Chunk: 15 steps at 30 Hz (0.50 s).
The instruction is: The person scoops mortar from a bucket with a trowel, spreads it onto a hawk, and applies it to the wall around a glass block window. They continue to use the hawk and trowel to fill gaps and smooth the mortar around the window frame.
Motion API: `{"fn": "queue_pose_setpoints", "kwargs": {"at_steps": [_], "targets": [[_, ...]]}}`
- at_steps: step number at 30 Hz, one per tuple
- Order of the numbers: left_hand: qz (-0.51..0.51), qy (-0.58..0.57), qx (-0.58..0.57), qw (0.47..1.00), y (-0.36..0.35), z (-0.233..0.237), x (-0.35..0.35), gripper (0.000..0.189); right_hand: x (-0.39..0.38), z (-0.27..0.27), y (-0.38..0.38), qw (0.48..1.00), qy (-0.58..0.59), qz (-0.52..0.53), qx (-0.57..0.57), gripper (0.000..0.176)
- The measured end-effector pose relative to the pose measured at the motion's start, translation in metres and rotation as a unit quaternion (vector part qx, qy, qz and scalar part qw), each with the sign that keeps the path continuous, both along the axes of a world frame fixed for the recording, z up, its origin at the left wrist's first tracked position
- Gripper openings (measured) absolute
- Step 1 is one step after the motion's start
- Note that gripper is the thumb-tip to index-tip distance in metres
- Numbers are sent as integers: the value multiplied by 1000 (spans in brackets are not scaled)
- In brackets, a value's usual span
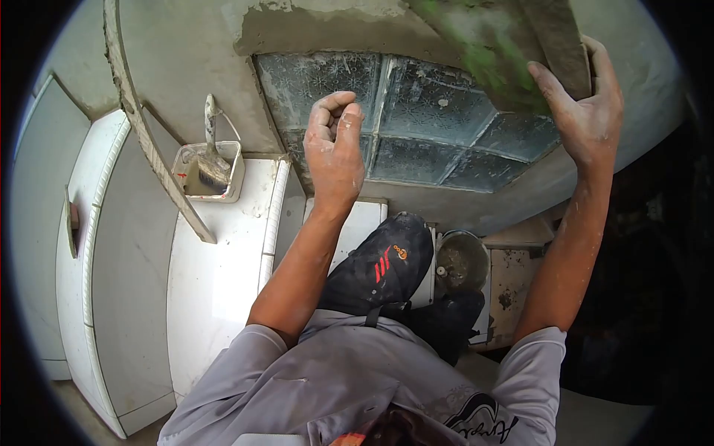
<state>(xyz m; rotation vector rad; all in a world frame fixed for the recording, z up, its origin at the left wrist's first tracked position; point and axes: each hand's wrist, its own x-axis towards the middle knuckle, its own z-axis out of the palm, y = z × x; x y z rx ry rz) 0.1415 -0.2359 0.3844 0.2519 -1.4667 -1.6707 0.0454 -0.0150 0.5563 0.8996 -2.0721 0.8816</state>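
My right hand (pixel 589 119) grips the lower right edge of a flat board (pixel 513 59), thumb on its near face and fingers behind. Grey mortar and patches of green show on the board, which is raised against the upper wall and overlaps the top right of a glass-block window (pixel 424 111). My left hand (pixel 335 145) is raised before the window's left part, its fingers curled in and the thumb close beside them. Nothing shows in it. Pale dust marks both hands. Darker, fresh-looking mortar (pixel 320 33) covers the wall strip above the glass.
White tiled steps (pixel 216 260) rise on the left. On one stands a square bucket (pixel 232 175) holding a brush (pixel 212 163). A long, mortar-crusted strip (pixel 141 123) leans across the steps. Below the window sits a round bucket (pixel 462 260), near a stained board (pixel 509 290).
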Motion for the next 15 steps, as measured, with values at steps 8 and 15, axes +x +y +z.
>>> {"fn": "queue_pose_setpoints", "kwargs": {"at_steps": [8,15], "targets": [[277,83,-400,870,-35,83,8,40,-26,38,-79,950,117,128,259,49],[159,113,-645,739,-74,167,-25,55,-39,23,-88,944,229,85,221,53]]}}
